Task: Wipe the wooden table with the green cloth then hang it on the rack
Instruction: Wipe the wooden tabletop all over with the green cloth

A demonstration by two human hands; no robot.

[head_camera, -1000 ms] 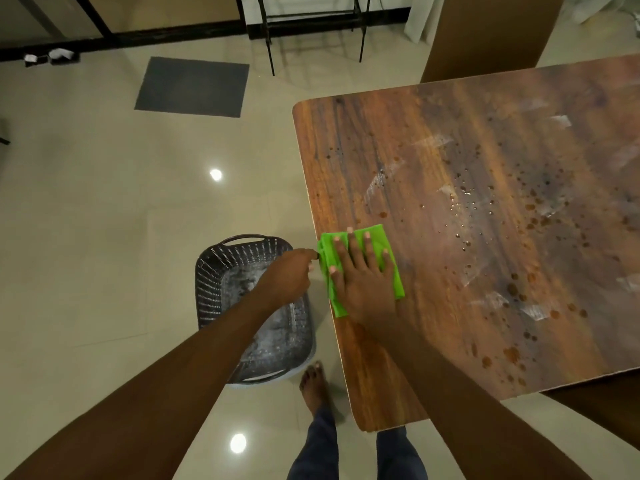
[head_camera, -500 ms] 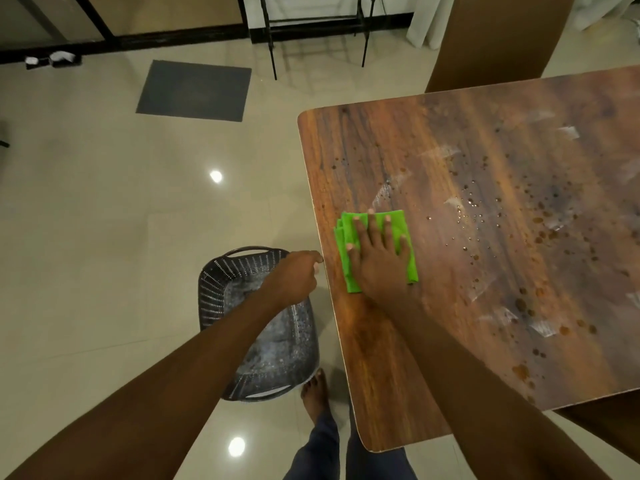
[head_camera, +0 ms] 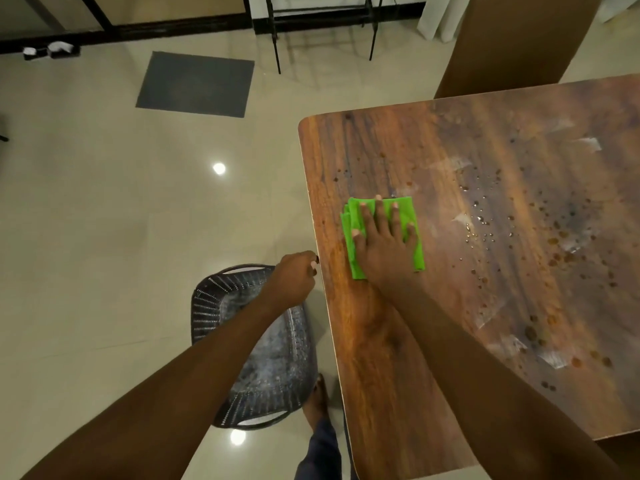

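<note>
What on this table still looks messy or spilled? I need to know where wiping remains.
Brown spots and water droplets speckle the wooden table right of the green cloth under the right hand, with pale smears.

green cloth (head_camera: 408, 211) folded, flat on wooden table (head_camera: 398, 358)

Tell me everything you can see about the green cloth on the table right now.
The green cloth is bright lime green and looks like soft fabric, folded into a rough rectangle with layered edges showing on its left side. It lies flat on the wooden table, near the left edge and inside the rim. The right hand presses on it, palm down with fingers spread, covering most of its middle. The left hand is beside the table edge, apart from the cloth. Droplets and stains lie to its right.
</note>
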